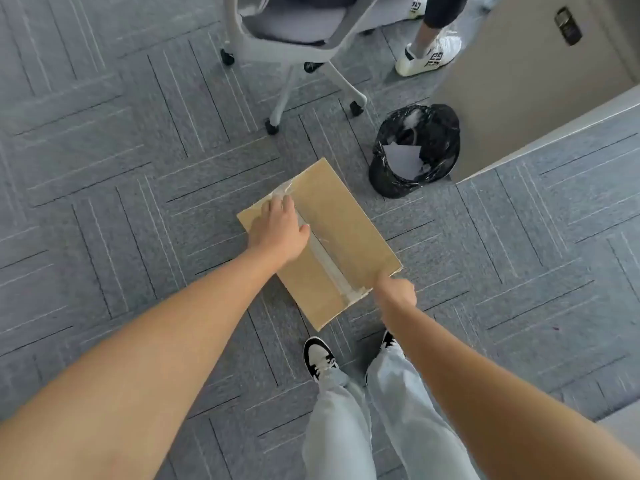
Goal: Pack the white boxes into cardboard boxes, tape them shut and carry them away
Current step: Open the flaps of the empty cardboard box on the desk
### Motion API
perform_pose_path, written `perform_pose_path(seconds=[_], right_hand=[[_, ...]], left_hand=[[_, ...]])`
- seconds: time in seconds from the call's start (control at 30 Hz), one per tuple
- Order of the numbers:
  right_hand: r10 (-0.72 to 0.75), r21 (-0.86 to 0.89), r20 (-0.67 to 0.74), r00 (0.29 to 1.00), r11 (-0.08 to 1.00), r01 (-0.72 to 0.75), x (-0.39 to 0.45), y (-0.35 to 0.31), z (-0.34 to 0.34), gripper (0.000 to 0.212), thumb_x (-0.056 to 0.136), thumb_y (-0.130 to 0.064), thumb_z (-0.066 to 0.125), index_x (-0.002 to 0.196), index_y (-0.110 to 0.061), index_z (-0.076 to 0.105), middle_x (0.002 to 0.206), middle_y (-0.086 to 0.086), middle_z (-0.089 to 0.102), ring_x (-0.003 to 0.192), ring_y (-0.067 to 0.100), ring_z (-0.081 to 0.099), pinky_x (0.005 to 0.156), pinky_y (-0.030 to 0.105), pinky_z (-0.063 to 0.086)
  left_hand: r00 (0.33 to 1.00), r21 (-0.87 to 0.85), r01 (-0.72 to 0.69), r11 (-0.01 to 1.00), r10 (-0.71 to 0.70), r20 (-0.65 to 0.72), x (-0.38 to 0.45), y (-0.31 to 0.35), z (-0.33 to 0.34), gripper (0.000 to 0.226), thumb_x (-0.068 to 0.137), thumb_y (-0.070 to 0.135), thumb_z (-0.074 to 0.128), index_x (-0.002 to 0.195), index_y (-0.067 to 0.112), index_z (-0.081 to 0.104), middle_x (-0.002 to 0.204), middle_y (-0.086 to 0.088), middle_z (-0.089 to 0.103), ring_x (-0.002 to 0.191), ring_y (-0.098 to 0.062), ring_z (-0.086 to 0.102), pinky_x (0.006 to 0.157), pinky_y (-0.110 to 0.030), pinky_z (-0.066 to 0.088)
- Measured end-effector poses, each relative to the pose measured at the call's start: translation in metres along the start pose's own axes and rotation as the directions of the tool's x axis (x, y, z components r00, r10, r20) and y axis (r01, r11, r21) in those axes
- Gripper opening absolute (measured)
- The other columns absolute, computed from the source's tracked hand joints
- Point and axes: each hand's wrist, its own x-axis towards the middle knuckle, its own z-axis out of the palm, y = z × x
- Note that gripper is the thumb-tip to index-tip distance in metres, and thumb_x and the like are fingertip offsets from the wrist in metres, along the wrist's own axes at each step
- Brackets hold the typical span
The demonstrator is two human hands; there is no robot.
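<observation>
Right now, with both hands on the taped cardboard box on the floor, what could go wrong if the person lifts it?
1. The tape looks wrinkled at the far end, so the seam may open.
2. The right hand grips only the near corner of the cardboard box, while the left hand rests on top; the box may tilt.
3. The trash bin and chair stand close; the person may bump them.

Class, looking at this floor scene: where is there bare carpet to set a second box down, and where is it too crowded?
Bare carpet lies left of the cardboard box, and more on its right, below the cabinet. Crowded spots: between the box, the lined bin and the chair's legs, and at the near edge, where the person's shoes stand. The left hand presses on top; the right hand grips the corner.
</observation>
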Motion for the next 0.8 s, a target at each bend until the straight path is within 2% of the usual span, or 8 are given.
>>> perform_pose_path(seconds=[0.1,0.17,0.23,0.3,0.4,0.47,0.6,0.8], right_hand=[[0.111,0.158,0.069,0.991,0.98,-0.121,0.027,0.013,0.02,0.051,0.088,-0.04,0.046,0.118,-0.002,0.061,0.098,0.011,0.061,0.093,0.034,0.061,0.095,0.052,0.054],[0.152,0.216,0.118,0.981,0.961,-0.174,0.037,0.018,0.032,0.039,0.091,-0.039,0.044,0.109,-0.007,0.056,0.081,0.006,0.052,0.077,0.029,0.056,0.077,0.045,0.055],[0.172,0.282,0.138,0.975,0.937,-0.205,0.047,0.018,0.044,0.035,0.093,-0.039,0.04,0.108,-0.01,0.053,0.08,0.007,0.053,0.067,0.026,0.052,0.061,0.038,0.049],[0.177,0.364,0.159,0.971,0.904,-0.225,0.052,0.017,0.054,0.037,0.099,-0.042,0.037,0.113,-0.012,0.052,0.102,0.012,0.062,0.083,0.029,0.062,0.077,0.043,0.057],[0.181,0.447,0.167,0.969,0.862,-0.238,0.056,0.013,0.064,0.039,0.101,-0.043,0.035,0.122,-0.014,0.051,0.121,0.013,0.061,0.107,0.036,0.061,0.099,0.052,0.053],[0.19,0.462,0.171,0.967,0.851,-0.249,0.058,0.011,0.068,0.047,0.098,-0.046,0.039,0.13,-0.014,0.053,0.124,0.013,0.061,0.11,0.036,0.06,0.102,0.053,0.051],[0.177,0.479,0.21,0.961,0.839,-0.259,0.051,0.005,0.063,0.062,0.079,-0.056,0.053,0.128,-0.018,0.055,0.117,0.008,0.064,0.105,0.034,0.061,0.1,0.052,0.051],[0.147,0.449,0.102,0.984,0.876,-0.177,0.024,-0.003,0.013,0.066,0.075,-0.056,0.062,0.127,-0.016,0.057,0.112,0.007,0.062,0.104,0.033,0.063,0.097,0.049,0.054]], left_hand=[[1.0,0.033,-0.01,0.999,0.01,-0.025,0.03,-0.011,0.022,0.08,0.096,0.046,0.055,0.154,0.004,0.018,0.161,-0.016,0.018,0.147,-0.032,0.021,0.11,-0.044,0.038],[0.998,0.057,-0.024,0.998,0.027,-0.061,0.049,-0.021,0.034,0.089,0.093,0.048,0.059,0.155,0.003,0.014,0.163,-0.02,0.013,0.15,-0.035,0.014,0.118,-0.05,0.026],[0.996,0.068,-0.013,0.998,0.019,-0.092,0.063,-0.028,0.043,0.095,0.091,0.054,0.059,0.156,0.004,0.012,0.163,-0.02,0.013,0.151,-0.035,0.013,0.12,-0.055,0.019],[0.995,0.037,0.029,0.999,-0.025,-0.094,0.073,-0.034,0.049,0.099,0.088,0.061,0.058,0.156,0.006,0.013,0.162,-0.018,0.021,0.149,-0.034,0.021,0.119,-0.056,0.02],[0.995,-0.016,0.074,0.997,-0.075,-0.063,0.079,-0.036,0.052,0.095,0.086,0.064,0.059,0.154,0.009,0.022,0.152,-0.016,0.038,0.14,-0.035,0.037,0.113,-0.053,0.031],[0.993,-0.051,0.097,0.994,-0.1,-0.056,0.081,-0.034,0.05,0.088,0.085,0.064,0.06,0.148,0.011,0.031,0.147,-0.015,0.044,0.135,-0.035,0.042,0.109,-0.052,0.037],[0.983,-0.16,0.179,0.971,-0.183,-0.01,0.076,-0.024,0.037,0.08,0.082,0.066,0.059,0.139,0.013,0.043,0.142,-0.012,0.048,0.131,-0.033,0.045,0.106,-0.053,0.039],[0.976,-0.207,0.212,0.955,-0.219,-0.011,0.042,0.009,-0.005,0.078,0.083,0.063,0.059,0.14,0.013,0.043,0.141,-0.009,0.048,0.131,-0.032,0.045,0.105,-0.052,0.038]])
